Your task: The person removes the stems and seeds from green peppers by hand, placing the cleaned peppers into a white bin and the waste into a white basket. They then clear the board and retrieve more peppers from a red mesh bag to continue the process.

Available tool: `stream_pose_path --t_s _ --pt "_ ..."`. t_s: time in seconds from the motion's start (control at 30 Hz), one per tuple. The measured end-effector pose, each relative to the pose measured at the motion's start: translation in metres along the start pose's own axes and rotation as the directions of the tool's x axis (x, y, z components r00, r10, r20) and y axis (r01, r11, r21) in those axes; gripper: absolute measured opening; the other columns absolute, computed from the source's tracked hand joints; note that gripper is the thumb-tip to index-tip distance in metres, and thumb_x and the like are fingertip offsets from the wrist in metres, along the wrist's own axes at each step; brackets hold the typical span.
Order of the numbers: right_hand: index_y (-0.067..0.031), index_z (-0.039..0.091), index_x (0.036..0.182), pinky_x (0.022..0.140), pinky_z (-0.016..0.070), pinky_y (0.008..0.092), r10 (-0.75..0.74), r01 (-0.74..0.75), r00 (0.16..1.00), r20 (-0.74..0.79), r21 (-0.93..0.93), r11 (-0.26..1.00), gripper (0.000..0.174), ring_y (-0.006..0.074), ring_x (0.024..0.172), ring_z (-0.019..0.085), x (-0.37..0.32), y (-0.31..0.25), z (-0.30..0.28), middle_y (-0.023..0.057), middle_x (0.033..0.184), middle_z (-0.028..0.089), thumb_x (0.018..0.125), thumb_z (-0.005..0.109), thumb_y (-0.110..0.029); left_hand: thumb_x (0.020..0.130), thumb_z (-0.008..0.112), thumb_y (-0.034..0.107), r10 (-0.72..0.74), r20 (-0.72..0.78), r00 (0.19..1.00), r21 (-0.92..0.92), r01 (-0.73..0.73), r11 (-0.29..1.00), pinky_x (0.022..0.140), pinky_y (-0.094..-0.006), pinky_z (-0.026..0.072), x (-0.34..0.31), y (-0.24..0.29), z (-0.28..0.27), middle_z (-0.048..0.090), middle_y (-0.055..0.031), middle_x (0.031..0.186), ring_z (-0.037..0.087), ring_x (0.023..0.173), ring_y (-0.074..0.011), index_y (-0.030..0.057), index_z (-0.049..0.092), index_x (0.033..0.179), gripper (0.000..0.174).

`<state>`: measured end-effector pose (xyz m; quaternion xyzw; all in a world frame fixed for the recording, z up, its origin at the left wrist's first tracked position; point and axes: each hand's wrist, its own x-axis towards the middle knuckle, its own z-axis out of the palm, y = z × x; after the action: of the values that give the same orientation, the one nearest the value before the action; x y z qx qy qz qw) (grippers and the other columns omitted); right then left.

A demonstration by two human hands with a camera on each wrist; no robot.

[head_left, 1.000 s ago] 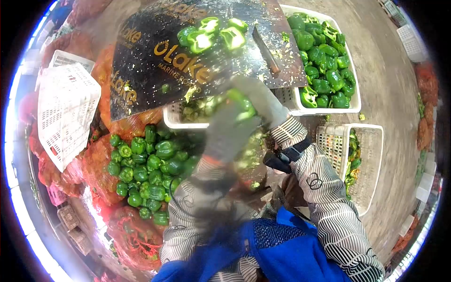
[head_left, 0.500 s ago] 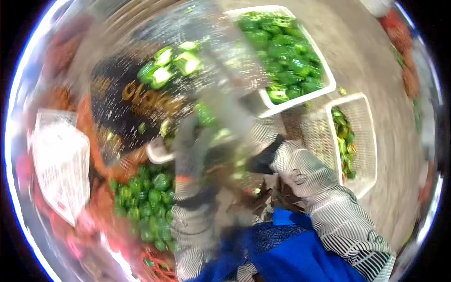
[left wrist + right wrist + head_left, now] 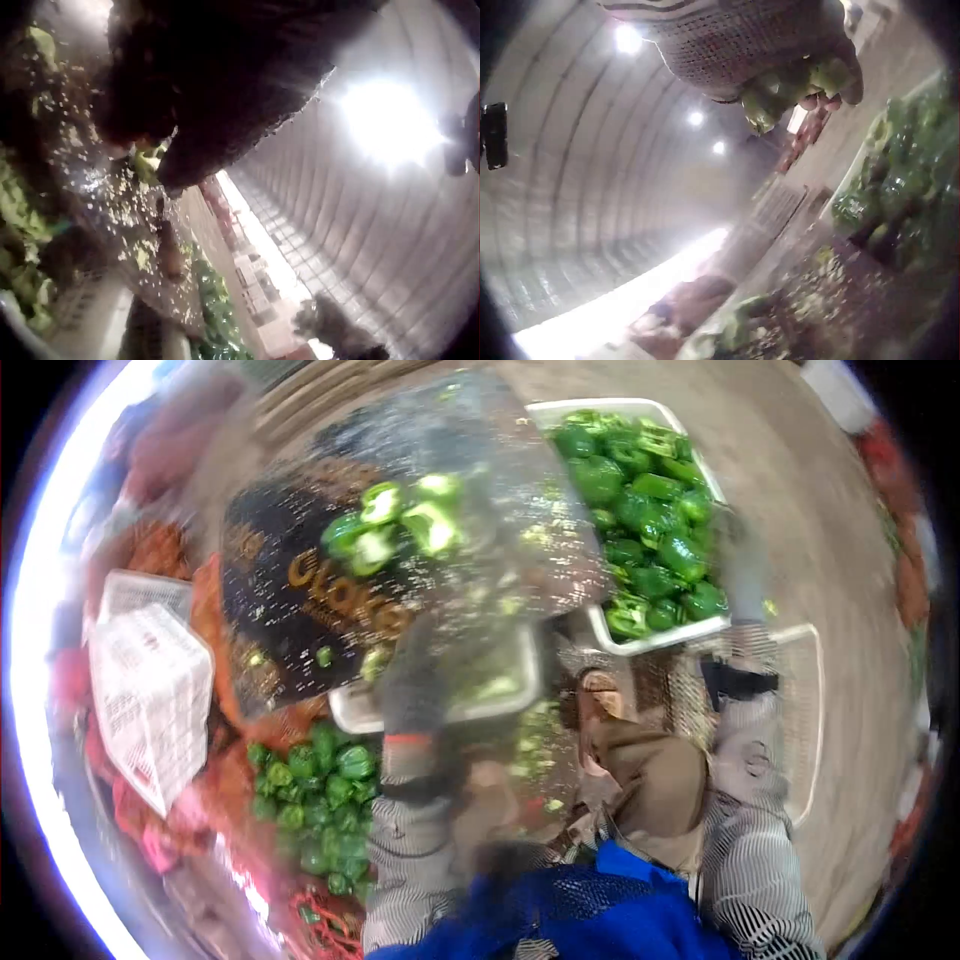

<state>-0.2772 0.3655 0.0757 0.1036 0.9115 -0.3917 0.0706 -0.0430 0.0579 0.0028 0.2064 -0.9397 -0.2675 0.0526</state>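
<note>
My gloved right hand [image 3: 742,570], blurred in the head view, is beside the right edge of the big white crate [image 3: 722,490] full of green bell peppers [image 3: 655,510]. In the right wrist view its fingers curl round a piece of green bell pepper [image 3: 776,94]. My gloved left hand [image 3: 415,665] is over a white basin [image 3: 530,670] at the near side of the board. The left wrist view shows that glove dark and close, with a small green bit [image 3: 148,163] by its fingers; I cannot tell whether it holds it.
Cut pepper halves [image 3: 430,525] lie on a dark board [image 3: 270,560] strewn with seeds. Whole peppers [image 3: 320,780] are heaped at the lower left, near a white basket [image 3: 150,700]. Another white crate [image 3: 812,710] stands at right, partly behind my right arm.
My hands were together at a pepper in front of the board. The right hand has moved off to the right with a pepper piece, while the left stays near the basin. The head view has shifted.
</note>
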Motion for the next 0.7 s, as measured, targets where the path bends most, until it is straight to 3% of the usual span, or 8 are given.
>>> stream_pose_path --t_s 0.07,0.13,0.2,0.27,0.4,0.47,0.53,0.7 --pt "-0.0064 0.049 0.138 0.091 0.0519 0.0376 -0.268 0.249 0.957 -0.115 -0.155 0.956 0.052 0.0282 0.110 0.062 0.053 0.067 -0.019 0.0235 0.132 0.055 0.101 0.044 -0.043 0.090 0.066 0.028 -0.079 -0.174 0.982 -0.116 0.059 0.991 0.102 -0.0423 0.0450 0.016 -0.015 -0.006 0.056 -0.0189 0.132 0.055 0.122 -0.0321 0.0044 0.050 0.135 0.053" --pt "-0.0123 0.040 0.146 0.110 0.0370 0.0410 -0.530 0.390 0.848 0.016 -0.697 0.602 0.057 0.0332 0.126 0.050 0.122 0.178 -0.005 0.0213 0.145 0.042 0.102 0.036 -0.048 0.089 0.067 0.027 -0.162 -0.257 0.953 -0.039 0.157 0.987 0.101 -0.0421 0.0454 0.038 -0.023 -0.011 0.057 -0.0189 0.131 0.056 0.120 -0.0324 0.0043 0.051 0.135 0.053" --pt "-0.0159 0.029 0.151 0.120 0.0181 0.0438 -0.200 0.257 0.963 0.180 -0.834 0.489 0.056 0.0363 0.144 0.022 0.131 0.237 0.018 0.0209 0.153 0.030 0.103 0.034 -0.043 0.088 0.068 0.026 -0.217 -0.318 0.923 0.017 0.234 0.972 0.100 -0.0420 0.0459 0.066 -0.030 -0.017 0.057 -0.0190 0.130 0.057 0.118 -0.0327 0.0043 0.052 0.134 0.054" --pt "-0.0187 0.019 0.154 0.119 0.0205 0.0439 -0.352 0.219 0.934 0.062 -0.878 0.426 0.058 0.0396 0.143 0.024 0.104 0.233 0.032 0.0209 0.153 0.031 0.103 0.035 -0.040 0.087 0.069 0.027 -0.164 -0.291 0.942 0.019 0.177 0.984 0.098 -0.0435 0.0462 0.094 -0.035 -0.022 0.058 -0.0192 0.128 0.057 0.116 -0.0349 0.0045 0.054 0.131 0.052" --pt "-0.0196 0.019 0.155 0.118 0.0221 0.0443 -0.252 0.187 0.965 0.078 -0.876 0.445 0.060 0.0420 0.143 0.023 0.118 0.236 0.032 0.0206 0.153 0.032 0.101 0.041 -0.037 0.084 0.071 0.037 -0.041 -0.319 0.947 0.175 0.102 0.979 0.097 -0.0449 0.0463 0.147 -0.074 0.015 0.058 -0.0204 0.127 0.058 0.115 -0.0367 0.0041 0.053 0.131 0.060" --pt "-0.0148 0.028 0.152 0.117 0.0239 0.0446 -0.224 0.178 0.973 0.059 -0.810 0.559 0.060 0.0430 0.141 0.026 0.104 0.205 0.021 0.0215 0.151 0.034 0.098 0.047 -0.033 0.079 0.071 0.050 -0.342 -0.299 0.891 0.045 0.371 0.927 0.097 -0.0458 0.0458 0.158 -0.034 0.004 0.058 -0.0215 0.128 0.057 0.116 -0.0371 0.0034 0.049 0.132 0.074" --pt "-0.0101 0.042 0.145 0.115 0.0268 0.0453 -0.208 0.291 0.956 0.206 -0.597 0.748 0.055 0.0420 0.139 0.031 0.097 0.192 0.011 0.0223 0.148 0.039 0.094 0.054 -0.028 0.075 0.070 0.057 -0.324 -0.340 0.883 0.116 0.382 0.917 0.096 -0.0458 0.0461 0.169 -0.054 0.013 0.058 -0.0233 0.127 0.057 0.115 -0.0378 0.0028 0.045 0.136 0.085" --pt "-0.0094 0.054 0.136 0.112 0.0325 0.0406 -0.391 0.476 0.874 0.288 -0.350 0.807 0.049 0.0365 0.135 0.040 0.031 0.091 0.011 0.0232 0.143 0.045 0.090 0.060 -0.025 0.080 0.062 0.063 -0.497 -0.080 0.864 0.133 0.504 0.854 0.101 -0.0467 0.0436 0.173 -0.064 -0.014 0.053 -0.0246 0.135 0.054 0.122 -0.0402 0.0107 0.032 0.147 0.090"
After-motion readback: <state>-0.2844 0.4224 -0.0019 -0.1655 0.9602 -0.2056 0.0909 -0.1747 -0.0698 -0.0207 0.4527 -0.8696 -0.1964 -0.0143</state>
